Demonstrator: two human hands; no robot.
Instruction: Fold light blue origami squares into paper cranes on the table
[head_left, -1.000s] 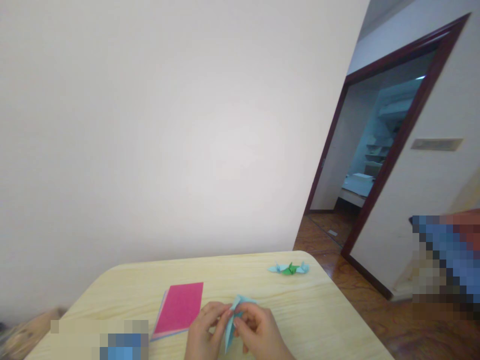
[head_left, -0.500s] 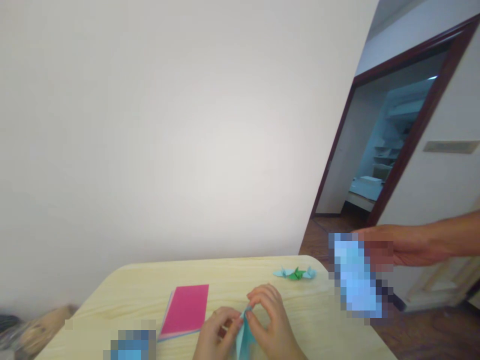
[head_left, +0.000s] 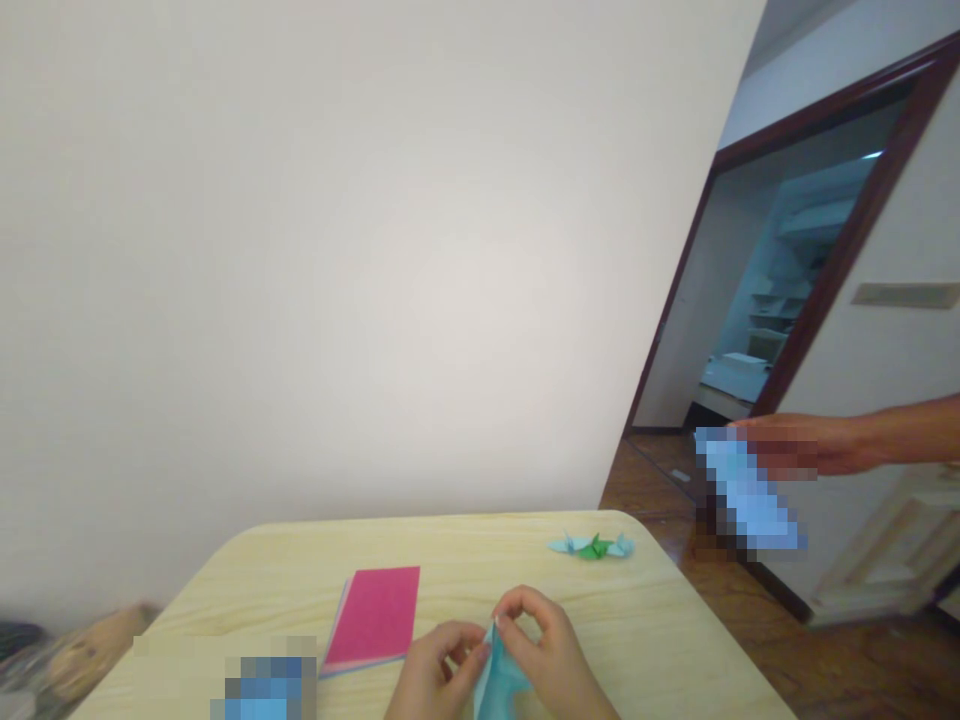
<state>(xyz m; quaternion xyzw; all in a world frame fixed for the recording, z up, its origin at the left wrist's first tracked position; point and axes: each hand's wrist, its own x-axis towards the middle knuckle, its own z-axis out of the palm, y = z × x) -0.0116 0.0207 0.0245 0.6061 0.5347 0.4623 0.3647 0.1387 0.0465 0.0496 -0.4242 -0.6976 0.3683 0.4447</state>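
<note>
A piece of light-blue origami paper [head_left: 496,690], partly folded, stands between my hands at the near edge of the table. My left hand [head_left: 444,668] pinches its left side near the top between thumb and fingers. At the peak of the fold, the thumb and forefinger of my right hand [head_left: 544,648] are closed on the paper. The lower part of the paper runs out of the picture. To the left lies a stack of coloured paper [head_left: 375,615] with a pink sheet on top. Small folded paper figures [head_left: 596,547], light blue and green, sit in a row at the far right.
The pale wooden table [head_left: 315,550] meets a white wall. A blurred-out blue item [head_left: 264,690] lies front left. At right, another person's hand [head_left: 825,442] holds a pixelated, bright flat object [head_left: 754,495] beside the table. A doorway [head_left: 720,290] stands behind.
The right hand has come down slightly, and the paper's blue face shows more widely. The other person's hand and its bright object have moved up and right, away from the table.
</note>
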